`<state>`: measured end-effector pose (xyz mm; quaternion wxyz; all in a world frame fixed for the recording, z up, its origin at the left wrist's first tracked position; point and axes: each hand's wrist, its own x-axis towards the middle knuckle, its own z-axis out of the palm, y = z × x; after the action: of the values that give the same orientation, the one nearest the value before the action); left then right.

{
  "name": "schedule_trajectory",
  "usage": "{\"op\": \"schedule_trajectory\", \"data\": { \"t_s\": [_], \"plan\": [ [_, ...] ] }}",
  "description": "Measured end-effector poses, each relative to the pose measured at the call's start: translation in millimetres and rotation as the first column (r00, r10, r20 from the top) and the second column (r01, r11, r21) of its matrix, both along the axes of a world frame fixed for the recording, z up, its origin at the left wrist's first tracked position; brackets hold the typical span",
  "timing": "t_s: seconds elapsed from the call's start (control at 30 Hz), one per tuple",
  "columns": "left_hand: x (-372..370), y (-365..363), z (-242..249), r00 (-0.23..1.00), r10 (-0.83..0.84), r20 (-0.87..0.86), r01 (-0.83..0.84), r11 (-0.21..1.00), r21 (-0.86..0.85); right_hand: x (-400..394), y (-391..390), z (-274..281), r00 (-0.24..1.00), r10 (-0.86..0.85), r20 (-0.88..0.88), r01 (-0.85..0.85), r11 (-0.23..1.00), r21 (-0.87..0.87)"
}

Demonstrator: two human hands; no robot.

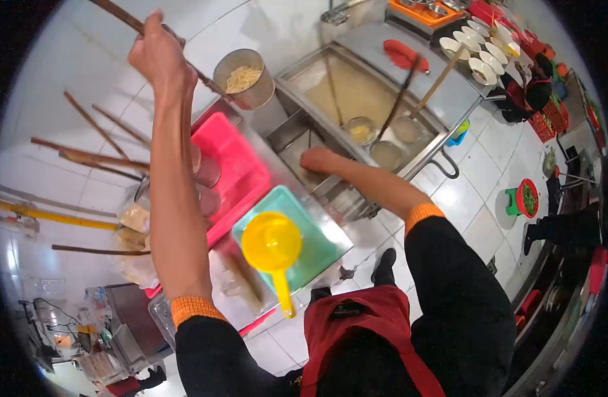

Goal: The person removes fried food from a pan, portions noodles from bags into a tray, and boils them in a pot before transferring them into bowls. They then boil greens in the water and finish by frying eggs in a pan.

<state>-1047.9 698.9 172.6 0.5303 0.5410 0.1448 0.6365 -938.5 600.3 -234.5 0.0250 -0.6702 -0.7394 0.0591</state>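
My left hand is wrapped around the long wooden handle of a deep noodle strainer. Pale noodles lie inside this strainer, which is held at the back near the tiled wall. Over a narrow metal compartment beside the cooking vat, my right hand is lowered with its fingers curled closed. What those fingers hold, if anything, is hidden. The vat contains cloudy liquid and several long-handled strainers, one with noodles in it.
A pink tray and a green tray lie in front of me, a yellow dipper on the green one. Wooden handles stick out at left. White bowls stand at far right. A red basket of greens is on the floor.
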Motion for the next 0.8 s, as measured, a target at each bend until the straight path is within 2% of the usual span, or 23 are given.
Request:
{"op": "schedule_trajectory", "data": {
  "t_s": [0.03,0.07,0.1,0.13,0.2,0.27,0.3,0.33,0.37,0.4,0.43,0.47,0.5,0.53,0.57,0.6,0.67,0.7,0.73,0.77,0.8],
  "plan": [
    [28.7,-3.1,-2.1,0.999,-0.03,-0.044,0.028,0.999,-0.031,-4.0,-18.2,28.6,0.998,-0.036,-0.044,0.04,0.996,0.083],
    [62.2,-6.5,-6.9,0.993,-0.084,-0.077,0.078,0.995,-0.069,-5.3,-37.8,43.1,0.983,-0.025,-0.18,0.071,0.966,0.249],
    [93.2,4.1,-20.9,0.971,-0.211,-0.11,0.203,0.976,-0.08,-1.5,-70.9,57.0,0.956,-0.008,-0.292,0.129,0.908,0.398],
    [122.4,22.5,-43.4,0.933,-0.333,-0.134,0.323,0.942,-0.092,-2.6,-120.8,99.5,0.88,0.088,-0.467,0.16,0.871,0.465],
    [176.0,43.2,-93.5,0.87,-0.479,-0.114,0.464,0.875,-0.14,-2.7,-211.2,141.2,0.863,0.112,-0.493,0.293,0.684,0.668],
    [209.7,27.3,-131.3,0.842,-0.514,-0.165,0.46,0.843,-0.279,10.7,-305.1,201.3,0.775,-0.083,-0.626,0.444,0.776,0.447],
    [226.2,22.1,-147.5,0.792,-0.595,-0.135,0.531,0.781,-0.328,24.2,-343.4,210.7,0.639,-0.209,-0.74,0.557,0.79,0.257],
    [234.9,17.2,-166.4,0.744,-0.66,-0.104,0.584,0.717,-0.381,37.5,-379.9,226.8,0.573,-0.244,-0.782,0.666,0.694,0.272],
    [243.9,17.2,-183.7,0.607,-0.786,-0.117,0.7,0.599,-0.389,57.9,-407.7,219.5,0.561,-0.217,-0.799,0.744,0.554,0.373],
    [245.1,13.7,-200.4,0.461,-0.878,-0.125,0.783,0.469,-0.409,86.3,-437.4,217.3,0.505,-0.295,-0.811,0.799,0.514,0.31],
    [243.6,-12.6,-198.7,0.52,-0.827,-0.214,0.718,0.559,-0.414,110.7,-449.7,229.8,0.421,-0.354,-0.835,0.878,0.39,0.277],
    [242.8,-39.5,-187.3,0.568,-0.767,-0.299,0.65,0.641,-0.408,145.1,-454.7,241.4,0.248,-0.513,-0.822,0.954,0.275,0.116],
    [240.0,-47.0,-183.3,0.589,-0.749,-0.303,0.621,0.659,-0.424,171.3,-442.8,243.1,0.285,-0.428,-0.858,0.945,0.275,0.177],
    [244.0,-49.6,-176.2,0.547,-0.778,-0.31,0.652,0.628,-0.425,199.8,-426.2,247.1,0.329,-0.338,-0.882,0.933,0.261,0.248],
    [247.3,-47.0,-170.6,0.501,-0.806,-0.315,0.684,0.592,-0.426,228.5,-404.8,243.2,0.369,-0.354,-0.859,0.911,0.319,0.26],
    [248.7,-41.8,-169.1,0.517,-0.799,-0.308,0.668,0.601,-0.438,256.9,-381.9,232.7,0.405,-0.372,-0.835,0.888,0.378,0.263],
    [257.9,-22.6,-170.2,0.137,-0.952,-0.273,0.926,0.221,-0.306,309.1,-320.3,214.4,0.488,-0.401,-0.775,0.768,0.619,0.163],
    [272.7,-3.2,-175.5,0.034,-0.948,-0.317,0.949,0.13,-0.288,325.2,-286.0,193.4,0.447,-0.312,-0.838,0.708,0.696,0.118],
    [275.0,-8.1,-166.6,0.054,-0.948,-0.313,0.948,0.147,-0.281,342.8,-247.2,173.3,0.404,-0.22,-0.888,0.633,0.768,0.098],
    [272.8,-28.6,-153.9,0.013,-0.953,-0.304,0.943,0.112,-0.313,355.7,-211.6,147.6,0.649,-0.143,-0.747,0.467,0.851,0.243],
    [272.0,-39.4,-149.7,-0.032,-0.956,-0.292,0.934,0.075,-0.349,358.4,-183.9,120.5,0.831,-0.03,-0.555,0.26,0.904,0.339]
  ]
}}
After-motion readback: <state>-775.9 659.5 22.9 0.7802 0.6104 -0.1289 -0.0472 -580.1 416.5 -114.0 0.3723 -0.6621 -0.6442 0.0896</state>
